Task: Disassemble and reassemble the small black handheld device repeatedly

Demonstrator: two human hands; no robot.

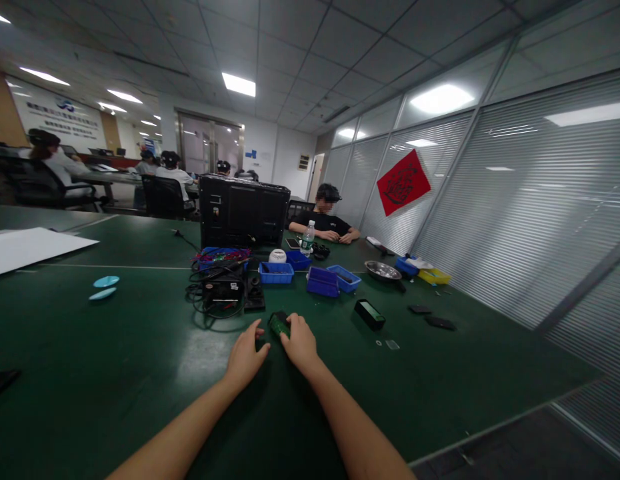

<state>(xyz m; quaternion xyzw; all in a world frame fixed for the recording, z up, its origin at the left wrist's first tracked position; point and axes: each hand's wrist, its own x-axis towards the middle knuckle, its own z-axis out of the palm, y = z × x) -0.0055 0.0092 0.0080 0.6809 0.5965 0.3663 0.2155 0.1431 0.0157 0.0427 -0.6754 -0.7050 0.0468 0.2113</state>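
My left hand point(244, 359) rests on the green table point(115, 373) with its fingers curled and the thumb stretched toward a small black block with a green face point(279, 323). My right hand point(301, 341) is closed around the right side of that block, fingers on its top edge. The block lies flat on the table between both hands. A second, similar black and green block point(369, 314) lies apart to the right.
Behind my hands sit a tangle of cables with a small black unit point(217, 290), several blue bins point(323, 280), a metal bowl point(383, 270) and a large black case point(243, 212). A person sits across the table point(326, 223); others work at the far left.
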